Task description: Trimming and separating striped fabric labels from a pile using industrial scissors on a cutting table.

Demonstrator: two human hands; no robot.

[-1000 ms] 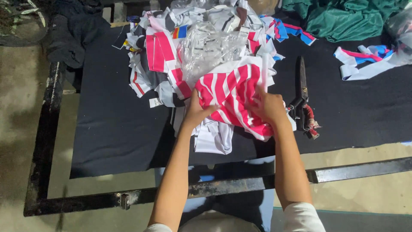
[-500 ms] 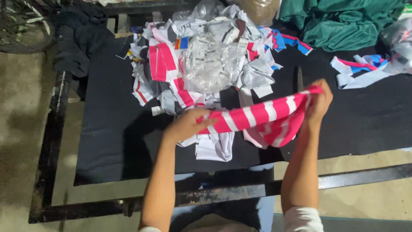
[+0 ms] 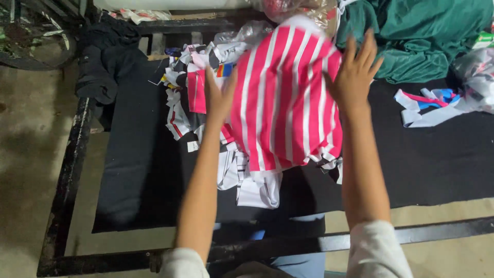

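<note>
Fingers point(image 3: 363, 50) of your right hand point(image 3: 354, 77) are spread wide and flat, pressing against the right edge of the pink-and-white striped knit fabric piece point(image 3: 285, 98). Your left hand point(image 3: 220, 95) meets the same piece on its left edge, fingers straight and close together, palm turned toward the cloth; neither hand is closed around anything. That striped fabric is stretched out broad between your two hands, stripes running away from you, and it covers most of the heap of white, pink and grey fabric scraps point(image 3: 190, 103) beneath it. A few white offcuts point(image 3: 257, 188) stick out from under its near edge, toward you.

All of this rests on the counter point(image 3: 437, 159), which is covered by a black cloth inside a dark metal frame point(image 3: 67, 170). Beyond your right hand lies a crumpled dark green fabric bundle point(image 3: 422, 36), just beside the striped piece's far corner. To the right, well apart from your hands, are loose white, pink and blue fabric strips point(image 3: 432, 103). At the far left corner of the counter a black garment point(image 3: 105, 62) hangs over the frame. Your sleeves are white, pushed up near the elbows.
</note>
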